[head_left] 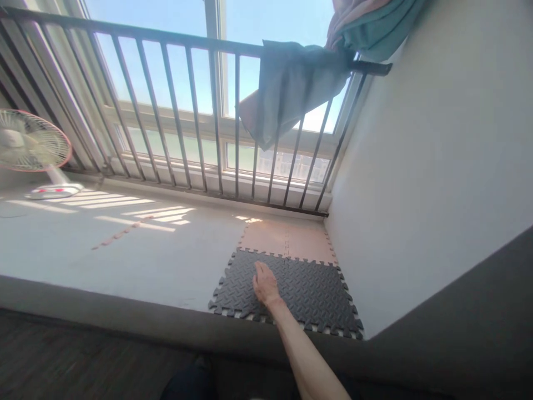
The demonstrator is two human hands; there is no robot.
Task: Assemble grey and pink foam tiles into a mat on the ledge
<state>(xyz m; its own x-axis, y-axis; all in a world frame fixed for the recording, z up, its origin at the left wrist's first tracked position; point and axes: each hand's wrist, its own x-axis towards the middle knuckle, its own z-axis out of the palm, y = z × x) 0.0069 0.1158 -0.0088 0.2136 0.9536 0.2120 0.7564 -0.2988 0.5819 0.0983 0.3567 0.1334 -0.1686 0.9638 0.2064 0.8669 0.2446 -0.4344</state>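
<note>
One hand (265, 284), my right, comes in from the bottom of the frame, open with its fingers loosely together and pointing toward the upper left. Its palm side rests on a dark tread-pattern foam mat (316, 300) at lower centre. The squarish mat has no clear long axis; its toothed edges run across and away from my view, and the hand sits near its upper-left part. Peach foam tiles (287, 238) interlock along the far edge, beside a white wall (416, 166).
</note>
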